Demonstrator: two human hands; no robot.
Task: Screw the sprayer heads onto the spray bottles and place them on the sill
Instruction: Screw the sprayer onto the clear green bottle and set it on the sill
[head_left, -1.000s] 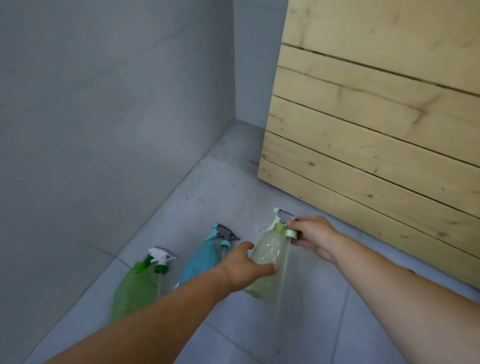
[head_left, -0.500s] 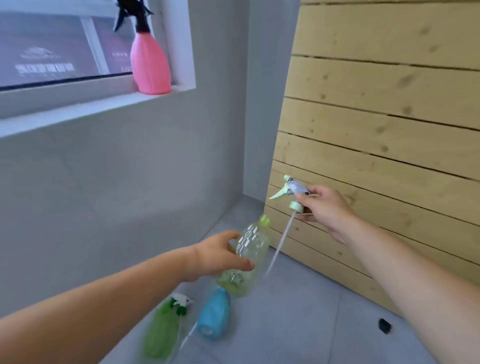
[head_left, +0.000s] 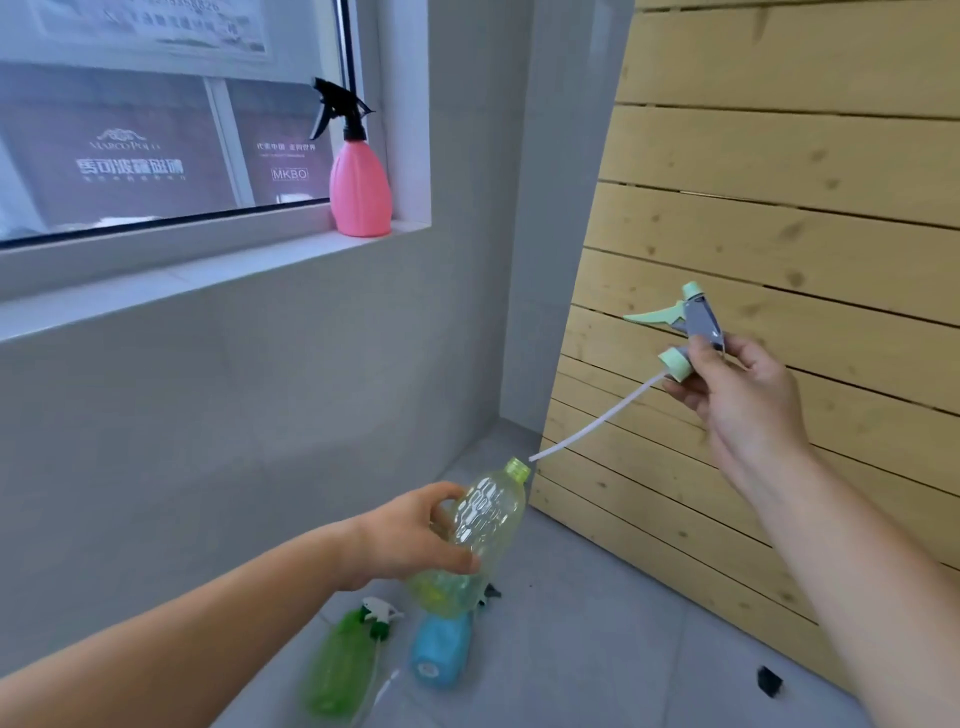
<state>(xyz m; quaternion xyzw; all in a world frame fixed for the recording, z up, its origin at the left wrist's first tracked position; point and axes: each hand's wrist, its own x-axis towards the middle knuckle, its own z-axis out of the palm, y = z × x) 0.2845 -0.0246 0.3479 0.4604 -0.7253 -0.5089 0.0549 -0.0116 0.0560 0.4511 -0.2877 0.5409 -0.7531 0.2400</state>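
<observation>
My left hand (head_left: 410, 538) grips a clear yellow-green bottle (head_left: 480, 530) around its middle, tilted with the open neck pointing up and right. My right hand (head_left: 737, 395) holds a mint-green and grey sprayer head (head_left: 685, 327) above and to the right of the bottle. Its white dip tube (head_left: 597, 415) hangs down to the left, its tip just beside the bottle's neck, outside it. A pink bottle (head_left: 361, 182) with a black sprayer stands on the white window sill (head_left: 208, 270).
On the grey floor lie a green bottle (head_left: 340, 660) with a white-green sprayer and a blue bottle (head_left: 441, 649). A slatted wooden panel (head_left: 779, 234) leans on the right. A small black object (head_left: 769, 680) lies by the panel's foot.
Both hands rose from the floor. The sprayer head came out of the yellow-green bottle and moved up and right; the tube tip is now outside the neck.
</observation>
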